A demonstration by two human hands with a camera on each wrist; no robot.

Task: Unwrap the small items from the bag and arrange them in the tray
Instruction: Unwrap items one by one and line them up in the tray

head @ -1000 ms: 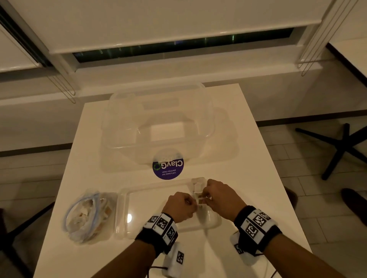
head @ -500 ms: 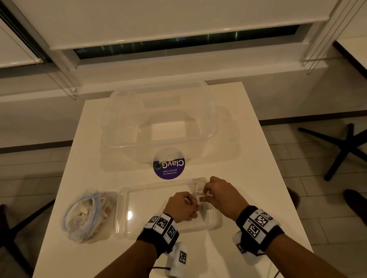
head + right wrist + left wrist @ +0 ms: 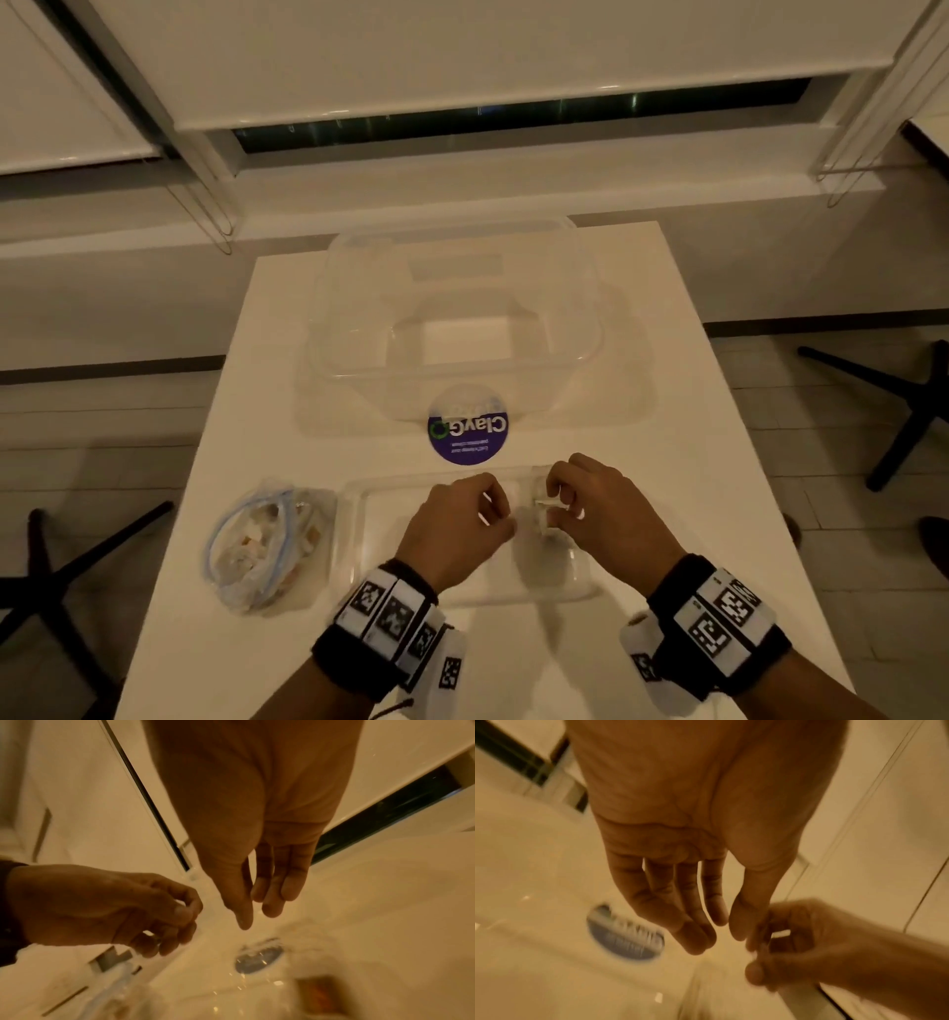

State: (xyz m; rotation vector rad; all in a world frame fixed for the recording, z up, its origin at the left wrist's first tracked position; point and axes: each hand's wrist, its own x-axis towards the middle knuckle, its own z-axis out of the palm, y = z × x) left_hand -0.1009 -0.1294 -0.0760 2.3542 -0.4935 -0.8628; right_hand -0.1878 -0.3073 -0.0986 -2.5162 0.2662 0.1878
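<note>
Head view looks down on a white surface (image 3: 683,390) pushed up against a wall with window blinds (image 3: 462,56), tiled floor on both sides. Biggest thing on it is a clear plastic tub (image 3: 454,329) with a round purple sticker (image 3: 468,430). Nearer sits the clear tray (image 3: 380,545), and left of it the zip bag (image 3: 264,545) of small items. Over the tray, right hand (image 3: 595,509) pinches a small pale item (image 3: 548,504); left hand (image 3: 457,529) is loosely curled beside it, can't tell if it's gripping anything.

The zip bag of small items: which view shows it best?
The head view: the zip bag lies whole on the table, left of the tray. The right wrist view shows only a blur at its bottom edge; the left wrist view shows none of it.
</note>
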